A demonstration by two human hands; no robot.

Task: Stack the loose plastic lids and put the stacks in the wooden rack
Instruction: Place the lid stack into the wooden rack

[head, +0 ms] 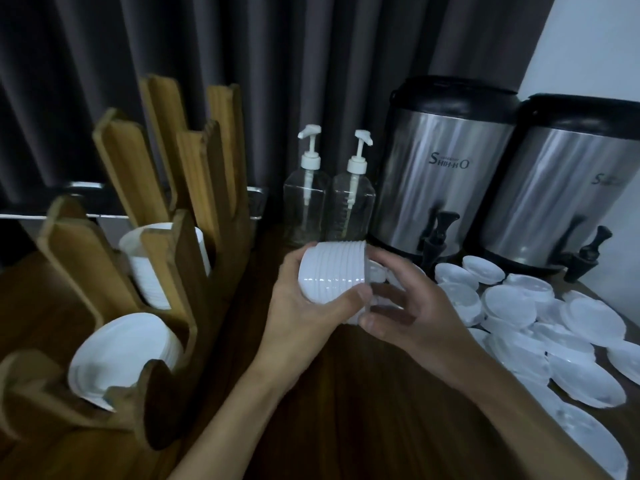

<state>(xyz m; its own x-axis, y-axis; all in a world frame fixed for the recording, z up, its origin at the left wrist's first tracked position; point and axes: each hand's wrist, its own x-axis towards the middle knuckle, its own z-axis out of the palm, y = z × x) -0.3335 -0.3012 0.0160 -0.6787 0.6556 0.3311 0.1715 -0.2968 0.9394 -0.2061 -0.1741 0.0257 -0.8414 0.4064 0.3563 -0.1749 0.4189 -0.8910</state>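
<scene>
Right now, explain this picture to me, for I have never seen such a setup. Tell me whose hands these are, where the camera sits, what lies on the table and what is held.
There is no machine. The two grips are a person's bare hands, seen by one camera worn on the head, which looks forward and down. The left grip and the right grip both hold one stack of white lids, turned on its side above the table. To the right, loose lids lie scattered on the table. On the left stands the rack, with lids already in two of its slots. At the back are two pump bottles and two urns.
</scene>
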